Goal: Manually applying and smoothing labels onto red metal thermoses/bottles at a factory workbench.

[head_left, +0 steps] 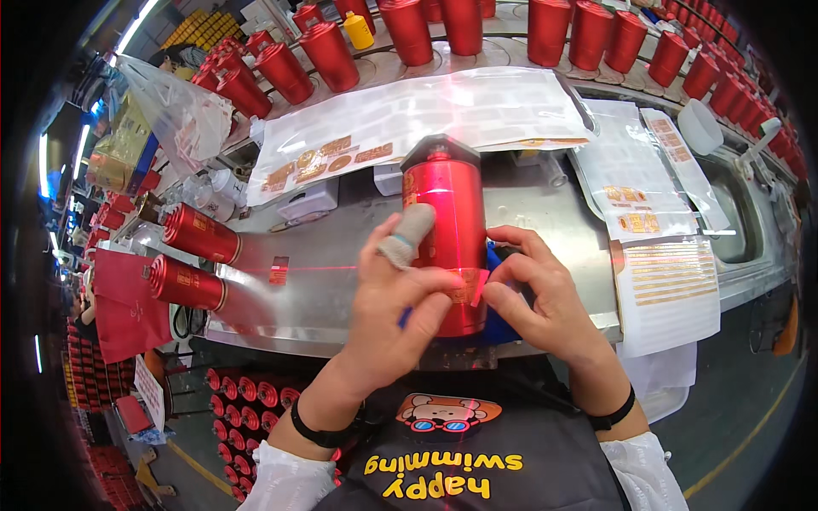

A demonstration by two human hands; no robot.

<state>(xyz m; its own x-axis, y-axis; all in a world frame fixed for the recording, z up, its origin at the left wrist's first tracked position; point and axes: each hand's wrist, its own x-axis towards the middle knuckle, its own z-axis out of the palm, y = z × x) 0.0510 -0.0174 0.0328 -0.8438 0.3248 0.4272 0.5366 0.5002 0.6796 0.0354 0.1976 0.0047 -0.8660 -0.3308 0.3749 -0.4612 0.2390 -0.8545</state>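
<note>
1. A steel workbench ran across the view, a thin red laser line crossing its top.
2. Clear sheets of gold stickers lay behind, before rows of red canisters.
3. One red metal canister lay lengthwise at the bench's near edge, lid pointing away, between both hands.
4. The left hand curled partly closed around the canister's left side, its bandaged finger on the wall and thumb pressing a small gold label.
5. The right hand rested against the right side, fingers narrowly pinched at the label's edge.
</note>
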